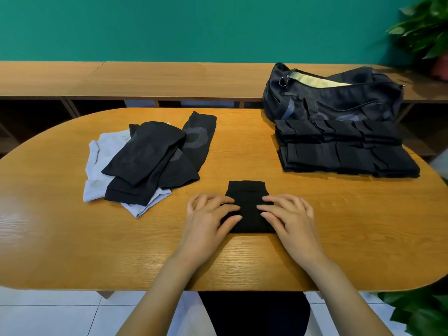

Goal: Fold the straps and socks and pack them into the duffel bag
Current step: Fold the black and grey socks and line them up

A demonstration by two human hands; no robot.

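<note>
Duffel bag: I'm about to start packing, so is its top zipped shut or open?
Open: the duffel bag has its top zipper gaping, showing pale yellow lining. Whether anything lies inside, cannot tell.

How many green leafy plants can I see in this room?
2. The far plant stands at the right, beyond the duffel bag; the near plant sits low at the right. Others may lie out of view.
</note>
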